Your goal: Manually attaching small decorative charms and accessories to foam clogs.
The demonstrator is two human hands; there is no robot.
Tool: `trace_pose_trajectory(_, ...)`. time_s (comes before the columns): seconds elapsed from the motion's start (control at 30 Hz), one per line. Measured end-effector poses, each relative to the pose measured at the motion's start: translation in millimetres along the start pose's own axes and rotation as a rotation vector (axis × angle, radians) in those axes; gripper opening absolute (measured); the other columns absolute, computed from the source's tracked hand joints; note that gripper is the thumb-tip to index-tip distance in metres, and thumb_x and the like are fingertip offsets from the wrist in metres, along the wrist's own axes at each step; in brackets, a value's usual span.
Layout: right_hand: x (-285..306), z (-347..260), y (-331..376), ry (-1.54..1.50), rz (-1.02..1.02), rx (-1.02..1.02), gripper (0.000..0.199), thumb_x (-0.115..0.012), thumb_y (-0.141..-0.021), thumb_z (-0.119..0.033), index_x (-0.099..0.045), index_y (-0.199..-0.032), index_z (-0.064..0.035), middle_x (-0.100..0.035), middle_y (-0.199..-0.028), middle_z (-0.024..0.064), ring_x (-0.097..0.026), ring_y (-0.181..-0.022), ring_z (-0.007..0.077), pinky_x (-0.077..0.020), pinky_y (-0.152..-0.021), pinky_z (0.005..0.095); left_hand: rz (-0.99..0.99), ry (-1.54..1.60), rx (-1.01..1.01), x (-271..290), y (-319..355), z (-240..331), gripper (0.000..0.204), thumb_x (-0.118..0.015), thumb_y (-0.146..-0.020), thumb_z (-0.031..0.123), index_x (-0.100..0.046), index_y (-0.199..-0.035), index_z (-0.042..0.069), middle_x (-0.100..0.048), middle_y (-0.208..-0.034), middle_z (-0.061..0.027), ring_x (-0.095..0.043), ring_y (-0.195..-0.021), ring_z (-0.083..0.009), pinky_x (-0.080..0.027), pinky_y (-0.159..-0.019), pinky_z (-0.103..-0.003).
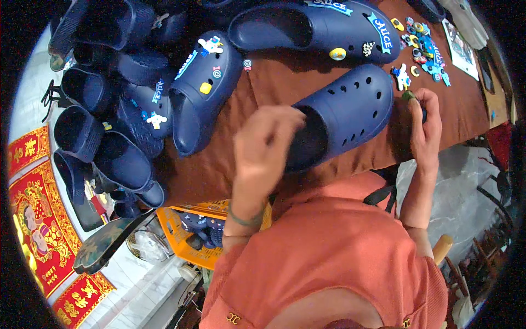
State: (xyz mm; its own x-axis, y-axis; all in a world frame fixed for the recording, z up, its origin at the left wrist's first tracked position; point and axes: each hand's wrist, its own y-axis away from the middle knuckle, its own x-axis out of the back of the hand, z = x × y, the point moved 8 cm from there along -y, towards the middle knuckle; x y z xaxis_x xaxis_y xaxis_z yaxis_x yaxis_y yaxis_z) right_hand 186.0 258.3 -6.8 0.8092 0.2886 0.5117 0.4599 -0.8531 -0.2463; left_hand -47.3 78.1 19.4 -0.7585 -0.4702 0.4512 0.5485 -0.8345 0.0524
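Observation:
A navy clog (350,109) with bare round holes lies on the brown cloth in front of me, its toe toward the upper right. My left hand (266,142) is at the clog's heel opening, its fingers bent and smeared by motion; whether it grips the rim does not show. Right of the toe, my right hand (427,123) is closed, with a small dark green thing (409,95) at its fingertips, too small to name. Just above that hand lies a white and blue character charm (401,77). A pile of colourful shoe charms (424,49) spreads beyond it.
Finished-looking navy clogs with charms, one large clog (356,30) and another clog (200,93), lie at the back and left. Several plain clogs (123,159) crowd the left. An orange crate (175,233) stands below the table edge. A printed sheet (460,49) lies far right.

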Motion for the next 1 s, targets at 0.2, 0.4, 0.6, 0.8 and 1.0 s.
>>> trace_pose_trajectory(0.2, -3.0, 25.2, -11.1, 0.237, -0.056, -0.036, 0.016, -0.056, -0.094, -0.015, -0.058, -0.107, -0.0056, -0.064, -0.095, 0.0148, -0.059, -0.082, 0.0306, -0.0469, -0.074, 0.0377, 0.139, -0.918, -0.134, 28.1, -77.1, -36.9, 0.025, -0.054, -0.096, 0.024, -0.064, -0.109, 0.006, -0.067, -0.083, -0.0230, -0.067, -0.079, -0.0374, -0.053, -0.071, -0.045)
trace_pose_trajectory(0.4, 2.1, 23.4, -8.1, 0.360, 0.062, 0.058, 0.015, -0.064, -0.089, -0.016, -0.064, -0.102, -0.0080, -0.062, -0.093, 0.0099, -0.057, -0.080, 0.0301, -0.0429, -0.072, 0.0387, 0.229, -0.988, -0.146, 18.7, -97.5, -51.9, 0.023, -0.051, -0.096, 0.024, -0.059, -0.103, 0.004, -0.066, -0.074, -0.0226, -0.065, -0.071, -0.0425, -0.051, -0.065, -0.051)
trace_pose_trajectory(0.6, 3.7, 14.8, -13.0, 0.513, 0.134, 0.179, 0.017, -0.066, -0.087, -0.017, -0.065, -0.103, -0.0098, -0.060, -0.100, 0.0089, -0.055, -0.093, 0.0279, -0.0404, -0.078, 0.0392, 0.176, -0.414, -0.031, 30.8, -74.7, -24.4, 0.024, -0.053, -0.096, 0.021, -0.065, -0.102, 0.001, -0.068, -0.080, -0.0141, -0.066, -0.074, -0.0264, -0.051, -0.070, -0.035)
trace_pose_trajectory(0.8, 8.7, -34.1, 4.5, 0.084, 0.087, 0.357, 0.036, -0.074, -0.077, -0.010, -0.064, -0.112, -0.0042, -0.061, -0.107, 0.0150, -0.059, -0.100, 0.0316, -0.0490, -0.086, 0.0388, -0.151, -0.040, -0.136, -15.6, -13.5, 50.4, 0.016, -0.062, -0.090, 0.009, -0.069, -0.102, -0.001, -0.068, -0.084, -0.0088, -0.063, -0.077, -0.0125, -0.050, -0.072, -0.026)
trace_pose_trajectory(1.0, -22.1, -100.4, 43.0, -0.120, -0.145, 0.759, 0.047, -0.079, -0.072, -0.017, -0.062, -0.113, -0.0028, -0.064, -0.095, 0.0129, -0.064, -0.081, 0.0300, -0.0524, -0.069, 0.0364, -0.179, 0.000, -0.258, -53.2, -3.6, 71.1, 0.010, -0.074, -0.081, 0.010, -0.072, -0.086, 0.003, -0.067, -0.074, -0.0078, -0.062, -0.062, -0.0150, -0.047, -0.057, -0.028)
